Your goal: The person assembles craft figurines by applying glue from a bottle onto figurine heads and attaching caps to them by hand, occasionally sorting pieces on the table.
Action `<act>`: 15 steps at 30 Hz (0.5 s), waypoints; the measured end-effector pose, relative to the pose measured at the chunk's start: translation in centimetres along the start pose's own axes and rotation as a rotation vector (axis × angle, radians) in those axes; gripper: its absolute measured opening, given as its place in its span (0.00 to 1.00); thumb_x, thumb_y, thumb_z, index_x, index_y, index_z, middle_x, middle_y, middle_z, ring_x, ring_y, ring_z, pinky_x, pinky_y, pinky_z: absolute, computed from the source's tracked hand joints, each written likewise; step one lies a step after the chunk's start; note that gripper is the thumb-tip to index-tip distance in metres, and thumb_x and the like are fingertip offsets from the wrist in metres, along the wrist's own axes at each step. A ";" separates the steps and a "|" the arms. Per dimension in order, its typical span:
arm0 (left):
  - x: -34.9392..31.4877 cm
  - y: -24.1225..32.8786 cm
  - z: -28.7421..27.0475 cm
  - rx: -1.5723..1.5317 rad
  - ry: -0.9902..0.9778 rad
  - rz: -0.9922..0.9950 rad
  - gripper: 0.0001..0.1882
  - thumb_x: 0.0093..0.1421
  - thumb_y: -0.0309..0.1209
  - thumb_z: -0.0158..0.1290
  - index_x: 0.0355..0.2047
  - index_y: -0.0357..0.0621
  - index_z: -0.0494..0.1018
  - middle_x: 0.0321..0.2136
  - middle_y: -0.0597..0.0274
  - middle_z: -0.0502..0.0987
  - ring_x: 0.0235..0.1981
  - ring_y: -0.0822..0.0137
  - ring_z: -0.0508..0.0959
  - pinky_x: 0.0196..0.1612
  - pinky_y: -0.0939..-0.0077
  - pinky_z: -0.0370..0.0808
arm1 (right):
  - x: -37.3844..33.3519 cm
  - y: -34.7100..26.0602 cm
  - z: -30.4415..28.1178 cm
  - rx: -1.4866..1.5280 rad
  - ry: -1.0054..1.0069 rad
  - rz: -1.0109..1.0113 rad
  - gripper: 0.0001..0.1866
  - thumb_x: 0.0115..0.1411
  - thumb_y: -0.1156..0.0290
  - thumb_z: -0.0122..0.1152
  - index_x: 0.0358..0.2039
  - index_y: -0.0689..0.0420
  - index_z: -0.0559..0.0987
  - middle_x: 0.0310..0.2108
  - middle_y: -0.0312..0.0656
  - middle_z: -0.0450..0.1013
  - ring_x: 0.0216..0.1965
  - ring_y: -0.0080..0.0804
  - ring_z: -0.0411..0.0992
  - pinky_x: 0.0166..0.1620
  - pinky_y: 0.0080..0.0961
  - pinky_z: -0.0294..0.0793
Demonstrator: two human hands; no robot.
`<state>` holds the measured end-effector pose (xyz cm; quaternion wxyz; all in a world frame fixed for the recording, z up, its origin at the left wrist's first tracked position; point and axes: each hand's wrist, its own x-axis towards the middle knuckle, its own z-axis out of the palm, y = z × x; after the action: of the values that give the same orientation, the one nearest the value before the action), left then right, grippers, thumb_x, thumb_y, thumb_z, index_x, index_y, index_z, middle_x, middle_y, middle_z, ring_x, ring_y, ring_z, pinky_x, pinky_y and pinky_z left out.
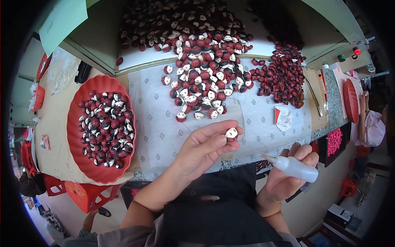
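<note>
Between the thumb and fingers of my left hand is a small doll head with a white face and dark red back, its face turned up. My right hand grips a translucent squeeze bottle, tilted so its thin tip points left toward the doll head, apart from it. Beyond my hands a heap of similar red, white and black heads spreads over the papered table. Right of that heap lies a pile of dark red curved pieces.
A red scalloped tray at the left holds many heads. A small white and red packet and tweezers lie at the right. A cabinet-like frame stands over the far heap. Another person sits at the far right.
</note>
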<state>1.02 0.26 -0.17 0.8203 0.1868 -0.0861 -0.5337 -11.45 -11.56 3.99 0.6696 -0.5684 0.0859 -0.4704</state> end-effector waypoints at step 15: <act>-0.3 -0.4 0.4 -0.003 -0.071 -0.059 0.18 0.58 0.32 0.43 0.46 0.33 0.62 0.39 0.49 0.70 0.37 0.69 0.72 0.42 0.78 0.69 | -1.3 -0.2 -0.3 -0.524 -0.422 -0.378 0.24 0.40 0.63 0.67 0.31 0.53 0.62 0.29 0.36 0.60 0.21 0.24 0.59 0.20 0.15 0.63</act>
<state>0.37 0.32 0.08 0.8010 0.1689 -0.1088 -0.5639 -12.43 -10.76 3.48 0.4059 -0.8103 -0.0426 -0.4205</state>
